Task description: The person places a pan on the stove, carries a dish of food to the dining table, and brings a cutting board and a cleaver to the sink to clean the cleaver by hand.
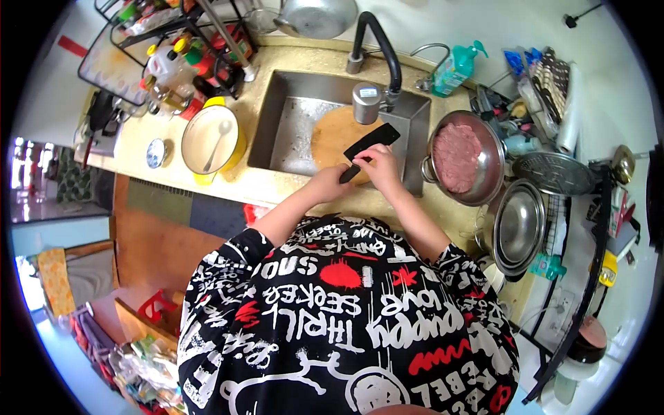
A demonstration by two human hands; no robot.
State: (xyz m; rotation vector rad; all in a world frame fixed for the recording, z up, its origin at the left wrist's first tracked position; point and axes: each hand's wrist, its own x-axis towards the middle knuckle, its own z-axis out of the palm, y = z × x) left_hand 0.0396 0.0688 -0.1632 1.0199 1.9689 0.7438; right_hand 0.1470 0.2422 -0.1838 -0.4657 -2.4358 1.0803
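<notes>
A black cleaver (372,140) is held at a slant above the sink. My left hand (330,182) is closed around its black handle (348,174). The fingers of my right hand (379,164) are pinched together against the blade near the handle; part of the blade is hidden behind them. Below the cleaver, a round wooden cutting board (332,133) lies in the steel sink (282,131). The black tap (392,59) with its grey spout head (366,100) hangs over the board.
Right of the sink stands a metal bowl (492,162) of pinkish minced meat (456,158). A yellow pot (238,153) with a spoon (218,146) and a small dish (156,153) are on the left. Bottles (169,69), a green soap bottle (453,71) and stacked steel bowls (519,225) surround the counter.
</notes>
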